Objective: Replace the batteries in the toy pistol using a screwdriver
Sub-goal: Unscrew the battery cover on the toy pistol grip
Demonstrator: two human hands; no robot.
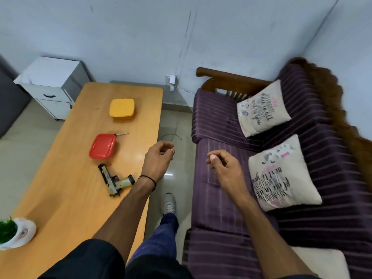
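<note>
Room: A pale-walled room had a long wooden table [70,178] on the left, a purple striped sofa [221,208] on the right and tiled floor between them.
Pistol: The toy pistol [115,181] lay flat on its side on the table, close to the near right edge, with its grip pointing toward that edge.
Handling: It looked like light, stiff, hollow plastic with a smooth shell, so it would probably skate on the glossy tabletop if pushed. Wrapping the fingers round the grip seemed the surest hold. The battery cover and its screw could not be made out.
Screwdriver: Only a thin metal shaft [121,134] showed, poking out past the far corner of the red box [103,146]. Its handle was hidden.
Boxes: The lidded red box sat just beyond the pistol. A yellow box [122,107] lay farther along the table, well apart.
Left hand: The left hand [159,158] hovered past the table's right edge, near the pistol but not touching it. Its fingers were loosely curled and held nothing.
Right hand: The right hand [223,168] hung over the sofa seat, also loosely curled and empty.
Progress: Neither the pistol nor the tool had been taken up, so the job looked unstarted.
Surroundings: Two printed cushions [281,174] leaned on the sofa.
</note>
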